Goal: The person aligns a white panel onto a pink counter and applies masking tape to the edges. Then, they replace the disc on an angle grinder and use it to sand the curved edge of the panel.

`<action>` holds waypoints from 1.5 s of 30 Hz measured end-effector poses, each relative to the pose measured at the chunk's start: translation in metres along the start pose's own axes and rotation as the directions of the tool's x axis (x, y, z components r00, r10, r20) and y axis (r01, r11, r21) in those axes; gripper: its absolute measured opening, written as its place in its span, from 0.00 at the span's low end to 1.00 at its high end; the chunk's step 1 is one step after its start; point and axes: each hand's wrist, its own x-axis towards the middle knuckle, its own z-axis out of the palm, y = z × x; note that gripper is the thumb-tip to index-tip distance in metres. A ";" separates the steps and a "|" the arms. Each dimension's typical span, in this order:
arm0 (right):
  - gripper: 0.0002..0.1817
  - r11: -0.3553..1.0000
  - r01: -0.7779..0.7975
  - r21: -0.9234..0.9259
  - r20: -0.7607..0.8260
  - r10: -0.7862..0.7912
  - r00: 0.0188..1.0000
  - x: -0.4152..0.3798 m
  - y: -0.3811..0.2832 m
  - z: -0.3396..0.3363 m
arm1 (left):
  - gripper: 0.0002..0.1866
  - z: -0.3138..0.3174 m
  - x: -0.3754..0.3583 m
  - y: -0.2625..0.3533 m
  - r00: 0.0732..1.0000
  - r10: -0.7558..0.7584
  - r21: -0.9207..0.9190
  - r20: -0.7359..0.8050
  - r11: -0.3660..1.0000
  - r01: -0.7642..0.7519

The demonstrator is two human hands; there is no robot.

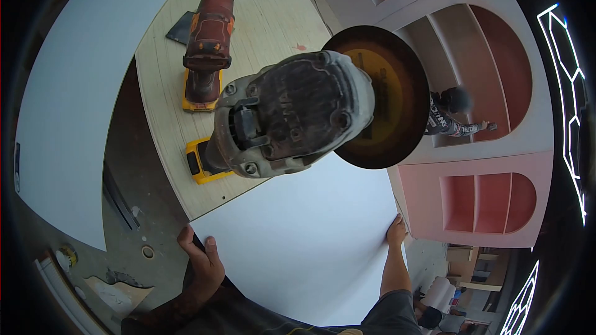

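Note:
A smooth white panel (304,229) lies in front of me, its far end against or on a pale wood-grain board. My left hand (203,259) grips its left corner, thumb on the near side and fingers around the edge. My right hand (396,229) is closed on the opposite edge, some of its fingers hidden. Beyond the panel a large, dusty power tool (292,111) stands on the board, close to the camera, with a yellow battery at its foot. A round dark disc (397,105) with a yellow-brown middle shows behind its head.
The wood-grain board (267,18) also carries a red-brown cordless tool (210,37) with a yellow battery. A large white sheet (81,105) is at left. Arched shelf units (484,201) stand at right, where another person (450,115) reaches into one. A tape roll (148,252) lies on the floor.

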 end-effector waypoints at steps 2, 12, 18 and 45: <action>0.33 0.993 -0.018 -0.119 0.044 0.024 0.999 -0.011 -0.022 -0.011 | 0.29 -0.003 0.003 0.004 1.000 0.004 -0.004 0.026 1.000 -0.004; 0.42 0.836 0.525 0.158 0.066 -0.540 0.839 -0.158 -0.207 -0.054 | 0.30 0.001 0.002 -0.012 0.999 0.035 -0.044 0.021 0.998 -0.034; 0.38 0.816 0.542 0.201 0.076 -0.564 0.822 -0.192 -0.215 -0.041 | 0.32 -0.008 0.003 -0.003 0.991 -0.124 -0.146 0.046 0.981 0.130; 0.41 0.829 0.387 0.403 0.071 -0.450 0.890 -0.198 -0.220 -0.029 | 0.31 -0.025 0.030 0.022 0.979 -0.177 -0.208 0.097 0.959 0.194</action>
